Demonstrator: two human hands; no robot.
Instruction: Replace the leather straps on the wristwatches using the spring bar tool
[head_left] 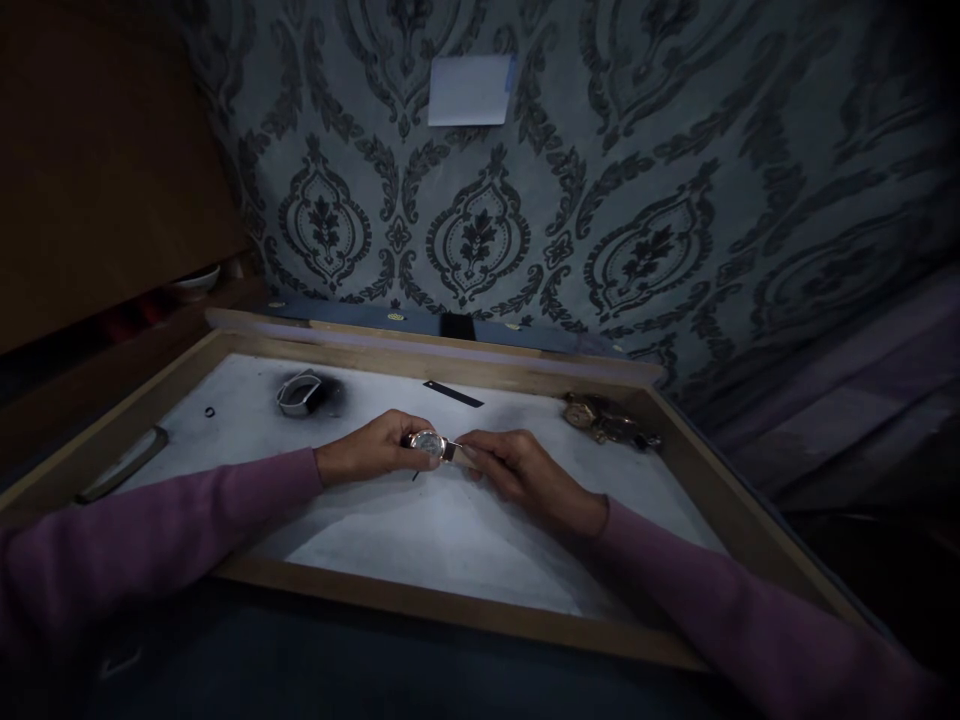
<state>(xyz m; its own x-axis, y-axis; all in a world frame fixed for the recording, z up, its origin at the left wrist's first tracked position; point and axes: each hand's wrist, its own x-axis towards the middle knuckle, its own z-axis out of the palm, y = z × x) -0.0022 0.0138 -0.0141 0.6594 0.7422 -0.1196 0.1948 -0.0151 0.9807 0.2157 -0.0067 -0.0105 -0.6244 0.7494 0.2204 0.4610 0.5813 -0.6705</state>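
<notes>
Near the middle of a wooden-framed tray point(450, 610), my two hands meet at a wristwatch point(427, 445) with a round, shiny face. My left hand point(379, 447) is closed on the watch case, thumb along its near edge. At the case's right side, my right hand point(514, 465) pinches a short dark piece of strap point(450, 450). Whether the right fingers also hold a small tool cannot be made out. A thin dark strip point(416, 476) shows just below the watch. Both fingers' undersides are hidden.
Behind my hands lies a flat black strap point(453, 394). A silver-grey watch point(298, 393) rests at the back left, with a small black ring point(210, 412) beside it. Several gold-toned watches point(600, 420) sit at the back right. A curved strap point(124, 465) leans at the left wall.
</notes>
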